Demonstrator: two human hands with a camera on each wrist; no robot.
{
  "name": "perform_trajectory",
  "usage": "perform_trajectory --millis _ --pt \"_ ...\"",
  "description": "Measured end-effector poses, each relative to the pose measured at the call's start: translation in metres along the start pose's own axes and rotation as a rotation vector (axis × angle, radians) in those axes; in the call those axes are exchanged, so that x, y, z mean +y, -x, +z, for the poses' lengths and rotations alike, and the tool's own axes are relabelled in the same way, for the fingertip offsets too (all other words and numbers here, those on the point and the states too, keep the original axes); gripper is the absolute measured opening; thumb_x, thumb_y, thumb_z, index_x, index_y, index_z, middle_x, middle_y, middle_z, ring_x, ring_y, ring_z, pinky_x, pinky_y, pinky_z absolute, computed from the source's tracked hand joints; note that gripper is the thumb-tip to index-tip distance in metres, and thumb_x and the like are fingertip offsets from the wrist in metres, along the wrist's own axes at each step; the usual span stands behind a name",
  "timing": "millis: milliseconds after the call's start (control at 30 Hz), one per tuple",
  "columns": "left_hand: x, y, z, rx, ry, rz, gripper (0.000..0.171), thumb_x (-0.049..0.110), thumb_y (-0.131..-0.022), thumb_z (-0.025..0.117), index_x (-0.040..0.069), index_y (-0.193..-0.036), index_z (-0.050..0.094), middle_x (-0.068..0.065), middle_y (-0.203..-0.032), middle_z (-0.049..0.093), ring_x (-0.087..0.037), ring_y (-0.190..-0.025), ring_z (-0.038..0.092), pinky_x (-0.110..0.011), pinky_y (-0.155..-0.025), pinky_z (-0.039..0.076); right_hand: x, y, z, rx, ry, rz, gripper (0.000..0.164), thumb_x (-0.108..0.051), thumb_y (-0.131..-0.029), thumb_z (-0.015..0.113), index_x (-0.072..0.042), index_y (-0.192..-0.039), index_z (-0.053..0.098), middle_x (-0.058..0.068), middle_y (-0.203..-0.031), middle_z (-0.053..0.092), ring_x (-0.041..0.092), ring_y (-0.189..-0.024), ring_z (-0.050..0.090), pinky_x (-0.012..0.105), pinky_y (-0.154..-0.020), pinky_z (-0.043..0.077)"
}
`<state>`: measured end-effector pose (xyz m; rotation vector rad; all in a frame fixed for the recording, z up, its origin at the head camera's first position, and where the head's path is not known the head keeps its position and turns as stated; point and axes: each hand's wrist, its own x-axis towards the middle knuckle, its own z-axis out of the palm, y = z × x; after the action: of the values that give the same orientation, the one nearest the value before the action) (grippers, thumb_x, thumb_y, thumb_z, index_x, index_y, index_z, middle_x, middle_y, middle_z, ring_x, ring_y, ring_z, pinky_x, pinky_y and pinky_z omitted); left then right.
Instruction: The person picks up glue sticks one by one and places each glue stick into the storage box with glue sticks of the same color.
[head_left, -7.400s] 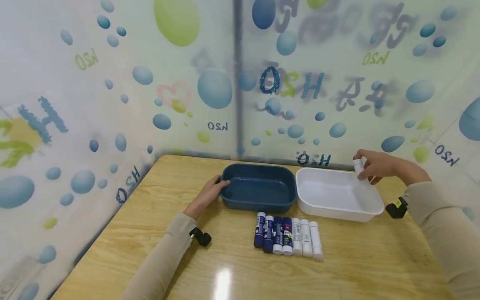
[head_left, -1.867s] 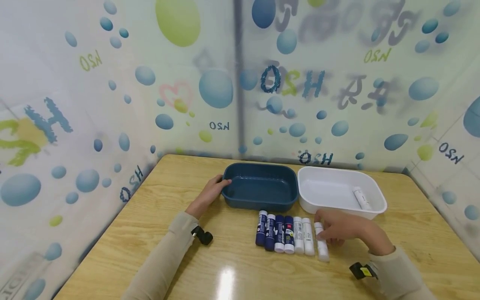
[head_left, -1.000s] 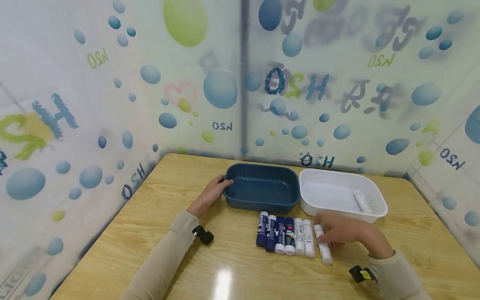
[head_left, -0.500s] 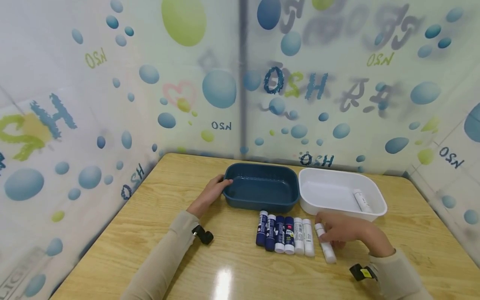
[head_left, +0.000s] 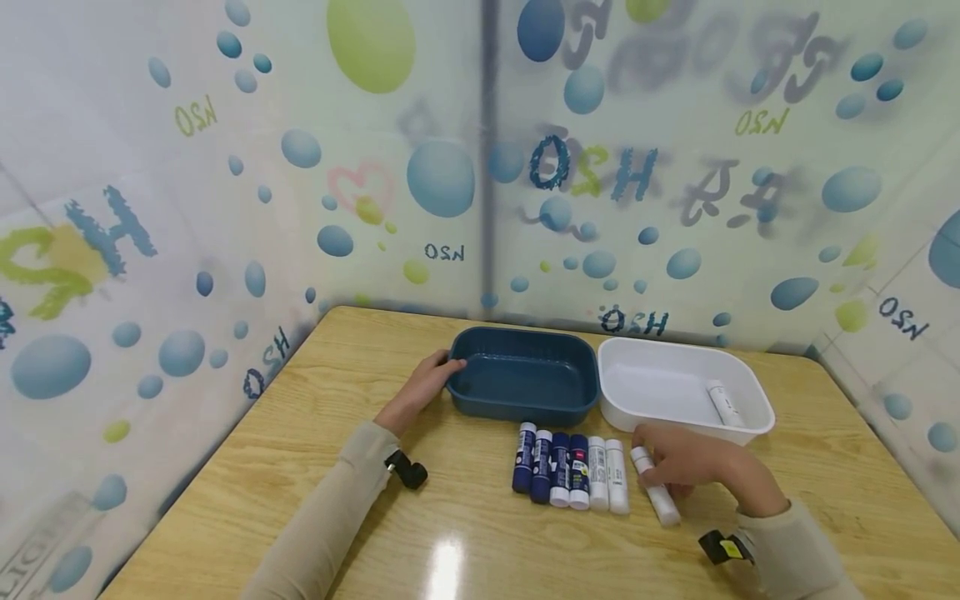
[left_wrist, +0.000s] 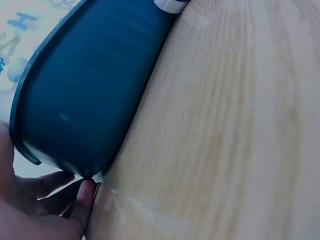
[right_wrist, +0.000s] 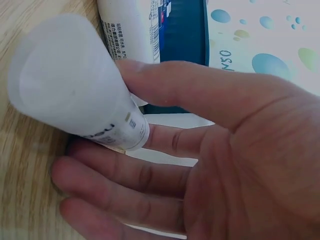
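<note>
My left hand (head_left: pixel 422 385) grips the left end of a dark blue tray (head_left: pixel 517 410), thumb over the rim and fingers outside; in the left wrist view the fingers (left_wrist: pixel 82 205) lie against its outer wall. My right hand (head_left: pixel 693 467) pinches a white glue stick (head_left: pixel 660 502) between thumb and fingers, slanted beside a row on the table. In the right wrist view this glue stick (right_wrist: pixel 75 80) points one end toward the camera. Blue glue sticks (head_left: pixel 542 467) and two white glue sticks (head_left: pixel 607 477) form the row. Another white glue stick (head_left: pixel 723 403) lies inside the white tray (head_left: pixel 682 423).
Both trays stand side by side at the back of the wooden table (head_left: pixel 360 533), close to a patterned wall covering (head_left: pixel 375 192). The row of glue sticks lies just in front of them.
A white glue stick that my right hand held over the white tray now lies in it. My right hand has moved to the row's right end and swung the last stick away. My left hand stays.
</note>
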<state>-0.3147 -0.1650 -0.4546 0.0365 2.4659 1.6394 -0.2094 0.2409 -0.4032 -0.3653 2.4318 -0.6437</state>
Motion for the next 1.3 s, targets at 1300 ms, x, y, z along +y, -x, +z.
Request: perform_trajectory --millis 1300 --pt "-0.0015 0.0009 0.0001 -0.006 0.007 -0.009 0.069 0.046 -0.104 0.052 0.008 -0.159 0.037 -0.016 -0.164 0.039 -0.035 -0.154 0.035 -0.055 -0.125 0.03 0.0088 0.0011 -0.0044 0.026 0.025 -0.044 0.044 -0.019 -0.091 0.078 -0.013 -0.128 0.055 0.006 -0.085 0.056 0.02 -0.065 0.059 0.03 -0.058 0.049"
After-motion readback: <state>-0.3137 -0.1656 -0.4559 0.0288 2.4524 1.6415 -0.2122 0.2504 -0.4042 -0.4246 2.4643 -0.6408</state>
